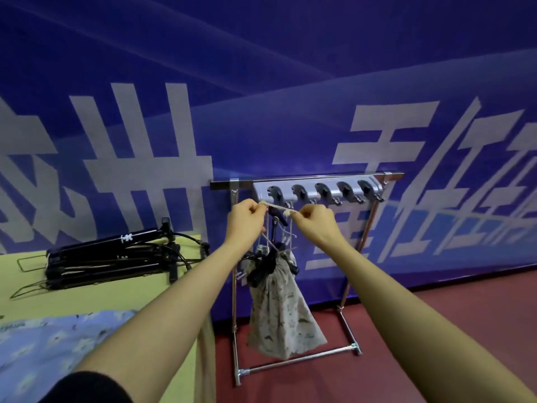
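Both hands are up at the grey plastic hook rail point(316, 189). The left hand point(247, 216) and right hand point(315, 221) each pinch the beige drawstring cord point(274, 206), taut between them, probably to loop it over a hook. Its long axis runs near-horizontal, dipping rightward (knot near the right fingers). The pale patterned cloth bag point(279, 309) hangs below, mouth up.

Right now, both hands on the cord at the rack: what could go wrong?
1. The cord is only pinched by the left hand and right hand; if either grip slips, the bag may drop toward the stand's bottom bar.
2. Black hangers poke out of the bag's mouth and could snag or spill.
3. The rack hooks look small; the cord might miss one.
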Tool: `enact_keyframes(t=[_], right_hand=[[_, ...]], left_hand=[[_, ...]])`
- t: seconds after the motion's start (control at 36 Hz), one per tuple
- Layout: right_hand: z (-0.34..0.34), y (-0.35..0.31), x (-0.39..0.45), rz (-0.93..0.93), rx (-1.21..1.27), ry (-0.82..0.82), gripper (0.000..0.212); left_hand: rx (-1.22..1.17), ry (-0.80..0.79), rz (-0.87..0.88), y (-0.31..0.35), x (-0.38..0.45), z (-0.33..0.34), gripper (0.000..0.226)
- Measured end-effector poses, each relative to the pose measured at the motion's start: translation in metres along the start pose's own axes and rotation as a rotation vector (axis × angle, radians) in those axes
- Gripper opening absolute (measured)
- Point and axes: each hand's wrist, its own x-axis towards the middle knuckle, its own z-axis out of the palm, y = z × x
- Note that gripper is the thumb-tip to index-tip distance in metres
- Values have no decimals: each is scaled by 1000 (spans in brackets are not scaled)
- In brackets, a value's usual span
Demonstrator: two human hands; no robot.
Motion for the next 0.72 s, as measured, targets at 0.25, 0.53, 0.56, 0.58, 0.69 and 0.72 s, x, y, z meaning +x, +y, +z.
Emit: enact_keyframes(t=[0.25,0.53,0.56,0.58,0.69,0.72], right_hand=[[6,18,43,96,394,-113,43],[-24,49,76,-107,536,-142,51],[-29,51,79,-119,544,-129,55],[-35,55,83,-127,558,-114,56],[-57,70,95,-123,608,-73,46],[-61,76,98,-120,599,-67,47]], left_hand=[[37,-211,-13,-32,46,45,32],[415,-718,132,-26,67,95,30],[519,-770,166,-28,69,102,38],[588,-798,182,-29,69,108,44],[589,-818,134,-35,66,135,57],[614,-806,127,-36,64,143,58]])
